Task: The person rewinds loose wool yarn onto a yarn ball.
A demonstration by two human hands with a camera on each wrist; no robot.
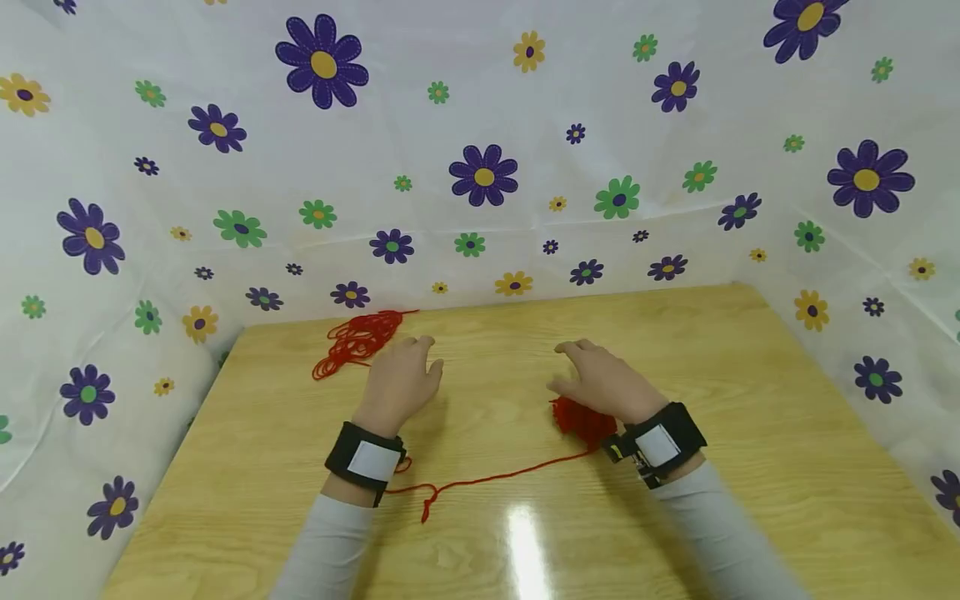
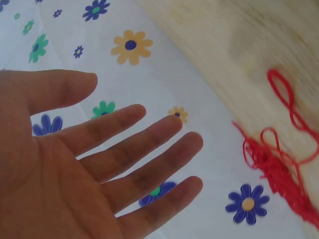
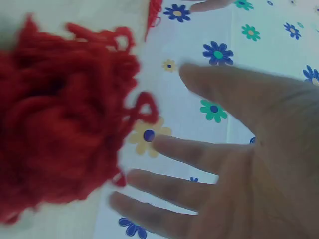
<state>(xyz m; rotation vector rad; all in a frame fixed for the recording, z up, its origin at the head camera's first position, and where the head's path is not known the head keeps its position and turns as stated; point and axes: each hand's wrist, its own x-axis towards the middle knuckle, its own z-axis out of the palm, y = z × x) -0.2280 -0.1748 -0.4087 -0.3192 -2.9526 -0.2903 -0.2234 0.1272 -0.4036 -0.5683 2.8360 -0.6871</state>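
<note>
My left hand (image 1: pixel 396 385) hovers over the left part of the table, its fingers spread with nothing in them, as the left wrist view shows. Just beyond it lies a loose tangle of red yarn (image 1: pixel 365 333). On the right, my right hand (image 1: pixel 603 385) is held above a wound ball of red yarn (image 1: pixel 585 423), partly covering it in the head view. Up close in the right wrist view, that yarn ball (image 3: pixel 65 124) sits apart from the outstretched right fingers (image 3: pixel 192 152). A strand of red yarn (image 1: pixel 495 477) runs from the ball leftward under my left wrist.
The wooden table (image 1: pixel 480 550) extends below both hands. A white cloth with printed flowers (image 1: pixel 420 125) rises along its back and sides. Near the table's middle front, a short knotted tail of yarn (image 1: pixel 427 507) hangs off the strand. Both wrists wear black bands (image 1: pixel 367 457).
</note>
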